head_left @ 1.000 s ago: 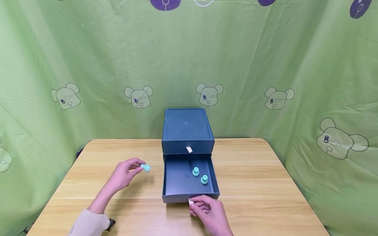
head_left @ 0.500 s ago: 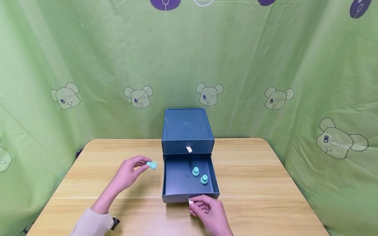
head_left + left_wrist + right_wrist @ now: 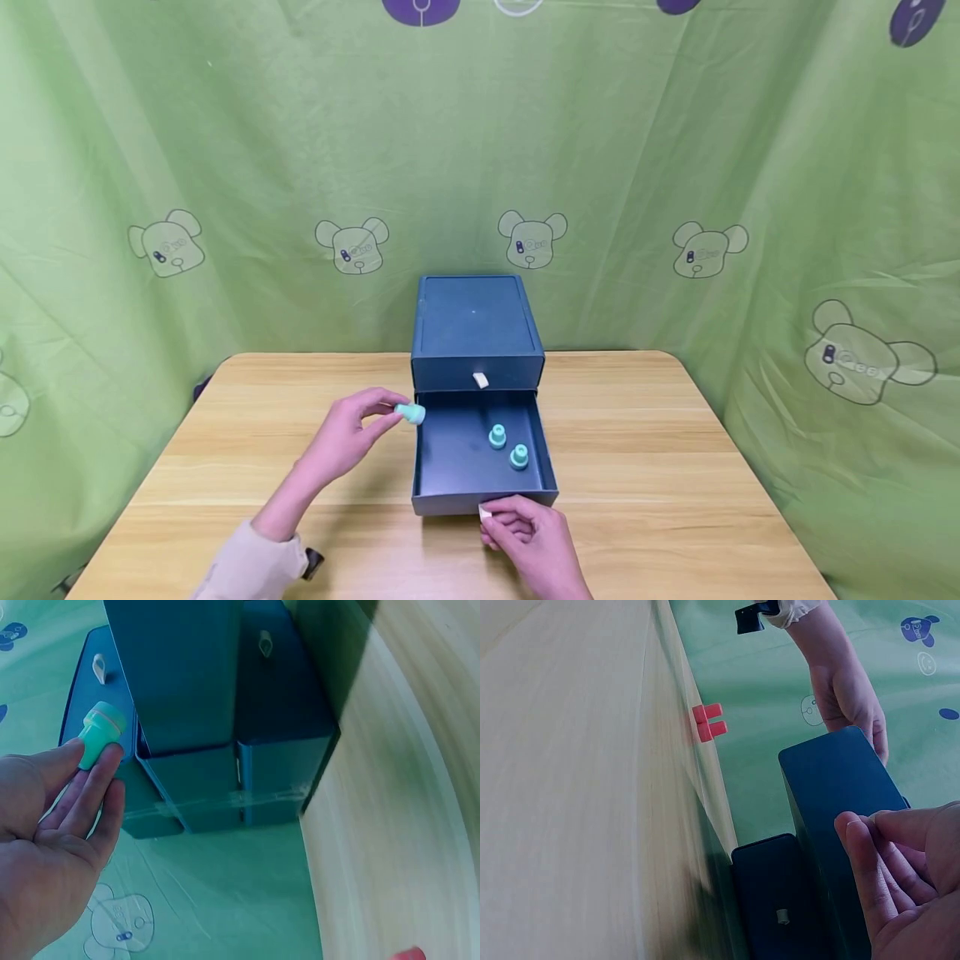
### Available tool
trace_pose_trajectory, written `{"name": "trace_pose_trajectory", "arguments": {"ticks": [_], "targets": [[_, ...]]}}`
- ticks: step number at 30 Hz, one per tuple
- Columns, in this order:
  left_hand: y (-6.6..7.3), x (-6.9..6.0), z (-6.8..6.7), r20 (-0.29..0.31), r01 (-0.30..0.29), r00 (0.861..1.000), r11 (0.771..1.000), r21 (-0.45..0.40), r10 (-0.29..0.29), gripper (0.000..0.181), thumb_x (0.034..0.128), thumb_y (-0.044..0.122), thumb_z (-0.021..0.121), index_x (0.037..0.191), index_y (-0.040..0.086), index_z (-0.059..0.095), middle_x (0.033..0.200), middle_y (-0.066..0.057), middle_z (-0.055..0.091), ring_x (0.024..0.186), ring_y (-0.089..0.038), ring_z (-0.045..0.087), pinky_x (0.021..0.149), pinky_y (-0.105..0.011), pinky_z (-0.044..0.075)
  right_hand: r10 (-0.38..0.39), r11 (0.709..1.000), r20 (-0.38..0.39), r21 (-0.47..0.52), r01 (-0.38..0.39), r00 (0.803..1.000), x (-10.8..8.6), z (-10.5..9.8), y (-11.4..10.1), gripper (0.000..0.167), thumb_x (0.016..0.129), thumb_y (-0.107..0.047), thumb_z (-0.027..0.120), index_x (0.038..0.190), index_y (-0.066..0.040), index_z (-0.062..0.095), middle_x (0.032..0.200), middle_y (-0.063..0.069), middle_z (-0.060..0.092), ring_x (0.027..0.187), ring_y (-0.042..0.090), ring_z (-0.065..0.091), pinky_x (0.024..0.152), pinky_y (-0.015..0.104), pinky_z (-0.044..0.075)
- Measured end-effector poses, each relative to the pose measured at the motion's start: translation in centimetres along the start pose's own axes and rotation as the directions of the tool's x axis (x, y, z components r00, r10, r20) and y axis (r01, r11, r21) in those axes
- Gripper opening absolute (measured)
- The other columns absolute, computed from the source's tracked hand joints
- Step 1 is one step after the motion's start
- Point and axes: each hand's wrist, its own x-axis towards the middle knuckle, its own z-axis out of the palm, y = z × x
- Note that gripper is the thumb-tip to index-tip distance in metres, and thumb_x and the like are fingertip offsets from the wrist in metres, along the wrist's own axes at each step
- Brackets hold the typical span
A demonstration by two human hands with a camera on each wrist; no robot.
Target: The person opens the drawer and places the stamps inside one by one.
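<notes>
My left hand [image 3: 347, 435] pinches a small turquoise stepped peg [image 3: 411, 413] between thumb and fingers. In the head view the peg overlaps the left wall of a pulled-out drawer [image 3: 453, 475]. The left wrist view shows the same peg [image 3: 105, 724] tilted, its wider end away from the palm. Two similar turquoise pegs, a farther one [image 3: 497, 437] and a nearer one [image 3: 519, 457], stand in the drawer's right half. At the drawer's front, my right hand [image 3: 536, 537] pinches the white pull tab [image 3: 485, 512]; its fingers mostly cover the tab.
The dark blue cabinet [image 3: 476, 317] stands at the table's back; the drawer above, with its own tab [image 3: 481, 381], is closed. Another closed drawer [image 3: 761, 877] lies below. Red pegs [image 3: 709, 721] sit by the table edge in the right wrist view. Green curtains [image 3: 615, 167] surround the table [image 3: 637, 467].
My left hand has carried the turquoise peg rightward, from beside the drawer to its left wall. The right hand, the drawer and the pegs inside have stayed in place.
</notes>
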Motion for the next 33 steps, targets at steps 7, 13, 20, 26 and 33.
{"name": "trace_pose_trajectory", "arguments": {"ticks": [7,13,20,26,33], "targets": [[0.9,0.6,0.9,0.022,0.004,1.0,1.0,-0.009,-0.004,0.021,0.0975,0.018,0.073,0.118,0.015,0.076,0.114,0.003,0.075,0.104,-0.017,0.073,0.092,-0.038,0.059,0.002,1.0,-0.002,-0.004,-0.002,1.0,-0.1,0.1,-0.1,0.025,0.094,-0.015,0.077,0.112,0.001,0.075,0.093,0.015,0.078,0.082,0.027,0.078,0.071,0.022,0.06],[1.6,1.2,1.9,0.04,-0.002,0.999,1.0,-0.008,0.002,0.02,0.0977,0.019,0.072,0.117,0.015,0.076,0.113,0.003,0.075,0.104,-0.018,0.073,0.091,-0.035,0.059,0.011,1.0,-0.005,-0.002,-0.011,1.0,0.0,0.1,-0.1,0.026,0.094,-0.016,0.077,0.113,0.001,0.075,0.093,0.015,0.078,0.082,0.025,0.077,0.071,0.022,0.06],[1.9,1.8,3.0,0.069,-0.027,0.997,1.0,-0.01,0.028,0.017,0.0984,0.02,0.072,0.114,0.02,0.076,0.113,0.005,0.075,0.104,-0.017,0.072,0.09,-0.038,0.059,0.002,1.0,-0.004,-0.008,-0.003,1.0,-0.1,0.0,-0.1,0.025,0.094,-0.017,0.077,0.112,0.0,0.076,0.093,0.015,0.078,0.082,0.025,0.078,0.072,0.022,0.06],[2.0,2.3,4.0,0.086,-0.047,0.995,0.999,-0.003,0.047,0.015,0.0992,0.018,0.071,0.113,0.019,0.076,0.111,0.004,0.075,0.101,-0.016,0.072,0.085,-0.039,0.059,0.023,0.999,0.002,-0.029,-0.023,1.0,0.1,-0.1,-0.2,0.027,0.094,-0.021,0.077,0.113,-0.002,0.076,0.094,0.015,0.079,0.083,0.025,0.078,0.073,0.022,0.06],[2.0,2.7,4.9,0.111,-0.067,0.992,0.998,0.011,0.066,0.016,0.0978,0.016,0.072,0.113,0.016,0.076,0.111,0.001,0.075,0.099,-0.015,0.073,0.091,-0.039,0.06,0.027,0.999,0.013,-0.038,-0.027,1.0,0.1,-0.2,-0.3,0.029,0.094,-0.023,0.078,0.113,-0.002,0.076,0.095,0.014,0.079,0.083,0.025,0.078,0.074,0.022,0.06]]}}
